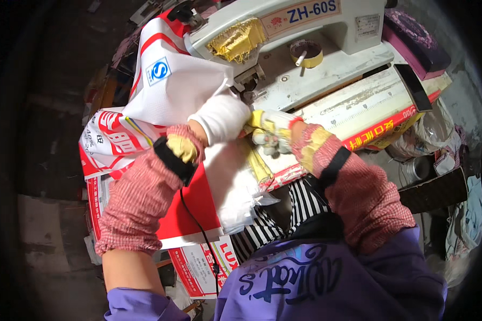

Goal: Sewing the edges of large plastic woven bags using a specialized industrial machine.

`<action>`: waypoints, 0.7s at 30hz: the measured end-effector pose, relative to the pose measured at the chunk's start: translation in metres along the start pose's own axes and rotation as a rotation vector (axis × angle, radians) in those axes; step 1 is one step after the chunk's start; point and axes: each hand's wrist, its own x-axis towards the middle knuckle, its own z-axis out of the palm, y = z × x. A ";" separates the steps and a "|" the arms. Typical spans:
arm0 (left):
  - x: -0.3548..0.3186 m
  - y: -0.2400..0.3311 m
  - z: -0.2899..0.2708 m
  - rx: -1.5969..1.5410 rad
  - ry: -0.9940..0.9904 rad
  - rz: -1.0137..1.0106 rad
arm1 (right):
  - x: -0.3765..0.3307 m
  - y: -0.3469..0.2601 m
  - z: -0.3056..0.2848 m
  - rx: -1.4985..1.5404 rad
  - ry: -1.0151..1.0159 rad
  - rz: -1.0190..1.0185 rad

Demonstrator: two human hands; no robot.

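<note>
A white woven sack point(185, 88) with red print spreads from the sewing machine point(326, 40) down over my lap. My left hand point(222, 117), in a white glove, presses on the sack just in front of the machine's needle area; its fingers are hidden. Close beside it is my right hand point(273, 131), in a yellow and white glove with grey fingertips. Its fingers are curled in, and what they hold cannot be made out. Below them hangs a yellow strip point(260, 167), next to a crumpled clear plastic piece point(246, 206).
A roll of tape point(307, 53) sits on the machine bed with a white stick in it. A dark phone-like slab point(412, 87) lies at the table's right end, near a purple box point(416, 43). A plastic bag point(431, 131) hangs beyond. A black cable point(195, 219) crosses the sack.
</note>
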 end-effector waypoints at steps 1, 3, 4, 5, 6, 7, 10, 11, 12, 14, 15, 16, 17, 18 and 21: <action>0.006 -0.019 0.012 -0.052 0.105 -0.066 | -0.005 0.000 0.002 -0.131 -0.025 -0.012; 0.024 -0.041 0.038 0.235 0.228 -0.292 | -0.010 0.003 0.013 -0.086 0.177 -0.018; 0.026 -0.051 0.044 -0.569 0.476 -0.545 | -0.011 0.005 0.020 -0.114 0.241 -0.109; 0.029 -0.055 0.047 -1.442 0.608 -0.776 | -0.015 0.006 0.025 -0.275 0.306 -0.110; 0.018 -0.053 0.049 -1.114 0.415 -0.616 | -0.016 0.008 0.032 -0.509 0.338 -0.275; 0.000 -0.050 0.043 -0.651 0.295 -0.471 | -0.017 0.013 0.041 -0.735 0.398 -0.372; -0.093 0.000 0.015 -0.166 0.226 -0.030 | -0.014 0.018 0.065 -1.558 0.514 -0.791; -0.125 0.020 0.000 -0.139 0.212 -0.007 | -0.008 0.022 0.074 -1.732 0.548 -1.024; -0.155 0.039 -0.018 -0.172 0.232 -0.060 | 0.001 0.020 0.081 -1.906 0.575 -1.026; -0.200 0.064 -0.061 -0.038 0.109 -0.244 | 0.027 0.013 0.097 -1.776 0.822 -0.870; -0.217 0.074 -0.082 0.352 0.083 -0.257 | 0.040 0.010 0.106 -1.677 0.931 -0.734; -0.231 0.079 -0.101 0.596 0.127 -0.281 | 0.048 0.016 0.116 -1.711 1.008 -0.899; -0.244 0.076 -0.119 0.689 0.238 -0.233 | 0.056 0.022 0.128 -1.845 0.825 -0.872; -0.257 0.071 -0.130 0.704 0.548 -0.302 | 0.063 0.031 0.145 -1.973 0.661 -0.751; -0.312 0.039 -0.132 0.812 0.930 -0.245 | 0.064 0.064 0.205 -2.002 -0.007 -0.667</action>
